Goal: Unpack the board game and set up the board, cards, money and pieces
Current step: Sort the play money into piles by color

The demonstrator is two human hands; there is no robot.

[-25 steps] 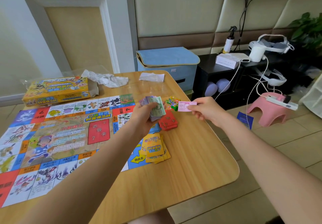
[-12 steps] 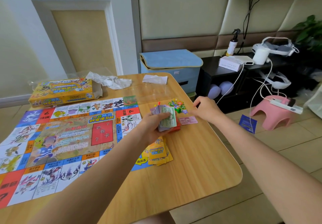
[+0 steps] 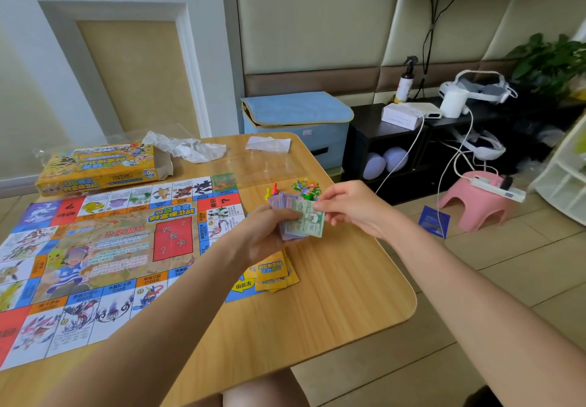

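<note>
The colourful game board (image 3: 104,248) lies unfolded on the left of the wooden table (image 3: 333,305). My left hand (image 3: 269,232) holds a stack of play money (image 3: 301,221) above the table, right of the board. My right hand (image 3: 348,207) pinches the top green note at its right edge. A pile of yellow cards (image 3: 276,272) lies under my left hand at the board's corner. Small plastic pieces (image 3: 274,189) and a colourful cluster of tokens (image 3: 306,186) sit just behind the money. The pink note and the red cards are hidden behind my hands.
The yellow game box (image 3: 98,167) lies open at the table's far left, with crumpled wrapping (image 3: 187,146) and a paper slip (image 3: 268,143) behind the board. Right of the table stand a blue storage box (image 3: 298,127), a black shelf (image 3: 396,153) and a pink stool (image 3: 475,200).
My right hand laid a pink note on the table, then came back left to the money stack and took hold of the top green note. My left hand stayed put.
</note>
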